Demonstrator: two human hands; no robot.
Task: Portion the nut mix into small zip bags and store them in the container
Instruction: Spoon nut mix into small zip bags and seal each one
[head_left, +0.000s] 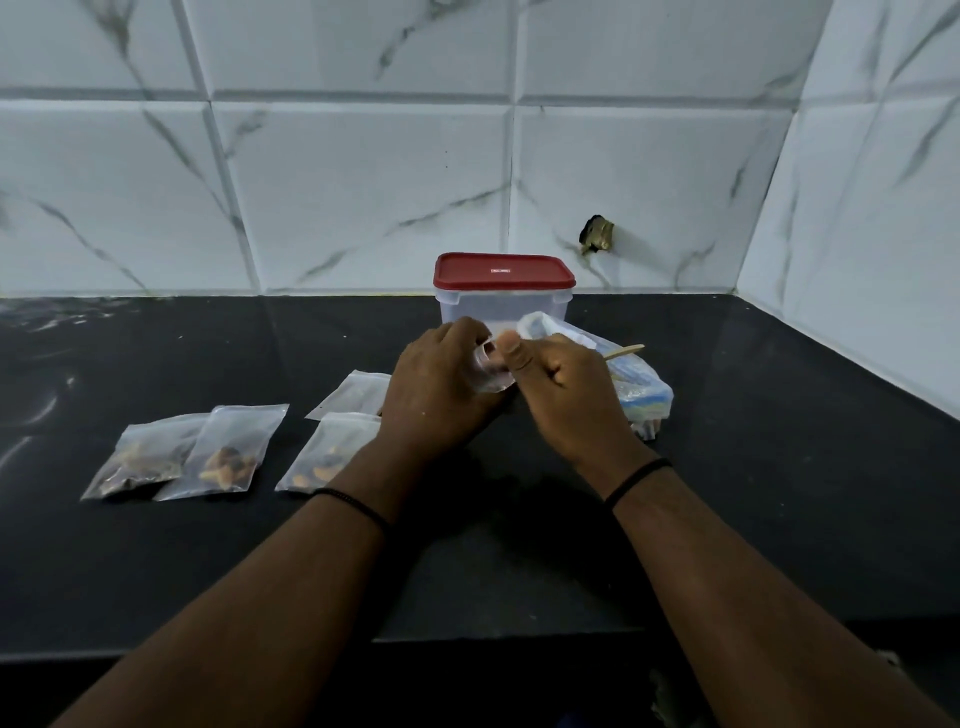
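Observation:
My left hand (439, 384) and my right hand (563, 395) meet over the middle of the black counter and both pinch a small clear zip bag (491, 371) between them, with dark nuts showing inside. Behind them stands a clear container (470, 304) with its red lid (501, 270) on. Three filled small zip bags lie to the left: one (140, 457), a second (231, 452) overlapping it, and a third (324, 452) beside my left wrist. An empty-looking small bag (353, 392) lies just behind the third.
A large plastic bag with blue print (641, 392) lies right of my hands, with a wooden stick (626, 352) poking out of it. Marble-look tiled walls close the back and the right side. The counter's front edge (467, 636) runs under my forearms.

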